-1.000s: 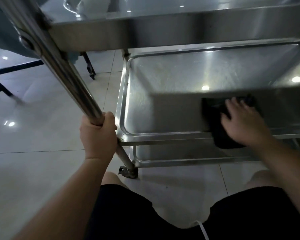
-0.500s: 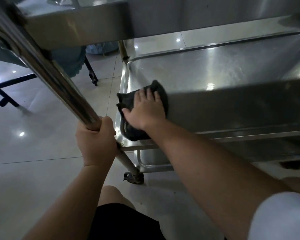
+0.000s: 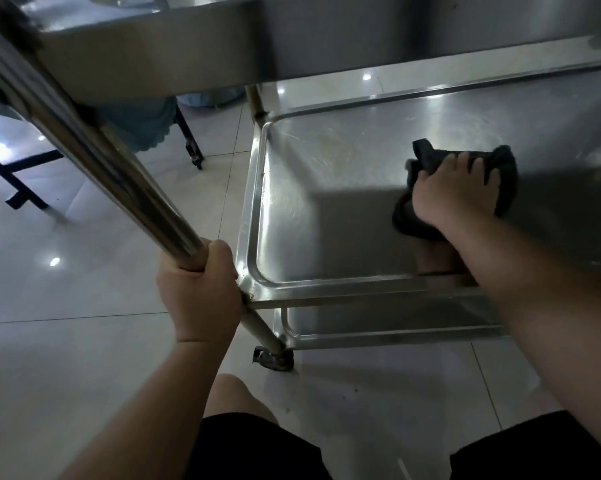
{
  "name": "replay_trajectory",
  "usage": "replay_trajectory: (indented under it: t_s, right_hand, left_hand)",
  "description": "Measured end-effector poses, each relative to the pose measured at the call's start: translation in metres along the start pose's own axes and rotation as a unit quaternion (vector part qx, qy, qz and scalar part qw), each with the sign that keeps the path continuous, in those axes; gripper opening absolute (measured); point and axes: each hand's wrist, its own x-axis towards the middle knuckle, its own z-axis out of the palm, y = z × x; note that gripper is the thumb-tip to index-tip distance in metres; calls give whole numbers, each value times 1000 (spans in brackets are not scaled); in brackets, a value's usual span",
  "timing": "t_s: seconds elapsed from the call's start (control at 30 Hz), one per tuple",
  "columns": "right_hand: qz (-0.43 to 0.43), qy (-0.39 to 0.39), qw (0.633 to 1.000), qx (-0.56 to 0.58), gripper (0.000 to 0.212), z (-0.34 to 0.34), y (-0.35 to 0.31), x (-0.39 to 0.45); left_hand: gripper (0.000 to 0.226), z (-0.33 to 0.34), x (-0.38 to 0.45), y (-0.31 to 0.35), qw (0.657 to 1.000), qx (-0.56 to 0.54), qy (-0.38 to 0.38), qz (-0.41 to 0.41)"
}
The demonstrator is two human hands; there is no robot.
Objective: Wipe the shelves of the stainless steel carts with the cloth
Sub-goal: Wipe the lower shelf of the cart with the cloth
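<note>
Dark cloth bunched on the middle shelf of the stainless steel cart, toward the right of the shelf's visible part, lying under the right hand. Fingers spread and laid flat over the cloth, pressing it onto the steel, cloth edges showing past the fingertips and beside the thumb. Left hand curled tight around the cart's front-left post, just above the shelf's corner. Lower shelf visible beneath, caster wheel at the post's foot on the tiled floor. Top shelf overhead. Black shorts at the bottom edge.
</note>
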Motion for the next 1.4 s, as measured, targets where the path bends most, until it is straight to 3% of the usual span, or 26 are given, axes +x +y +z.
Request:
replay_trajectory:
  t_s: [0.07, 0.17, 0.33, 0.43, 0.57, 0.63, 0.7, 0.83, 0.93, 1.23, 1.4]
  right_hand:
    - [-26, -6, 1000, 5, 76, 7, -42, -13]
    - [-154, -18, 988, 21, 76, 18, -116, -42]
    - [-344, -34, 938, 22, 72, 27, -211, -99]
    - [-429, -54, 901, 17, 70, 31, -203, -128]
    - [-588, -133, 796, 52, 62, 29, -146, -141]
    - [-622, -156, 765, 57, 60, 28, -133, -130]
    - [-608, -128, 783, 42, 60, 26, -144, -112]
    - [-492, -67, 868, 14, 63, 24, -207, -69]
    - [-439, -51, 897, 18, 64, 33, -232, -64]
    - [-494, -84, 864, 39, 77, 43, -161, -153]
    - [-508, -49, 859, 35, 73, 37, -122, -171]
  left_hand:
    - [31, 0, 0, 0, 1000, -2, 3, 3]
    - [32, -1, 0, 0, 1000, -7, 2, 9]
    - [31, 0, 0, -1, 1000, -17, -3, 23]
    - [30, -1, 0, -3, 999, -16, 0, 28]
    - [31, -2, 0, -5, 1000, -19, -6, 18]
    - [31, -1, -1, -5, 1000, -23, -10, 12]
    - [33, -1, -1, -4, 1000, -15, -5, 8]
    - [34, 1, -1, -3, 1000, -6, 6, -12]
    - [34, 0, 1, -4, 1000, -8, -1, -3]
    - [31, -1, 3, -6, 1000, -21, -9, -9]
    - [38, -4, 1, 0, 1000, 2, -11, -26]
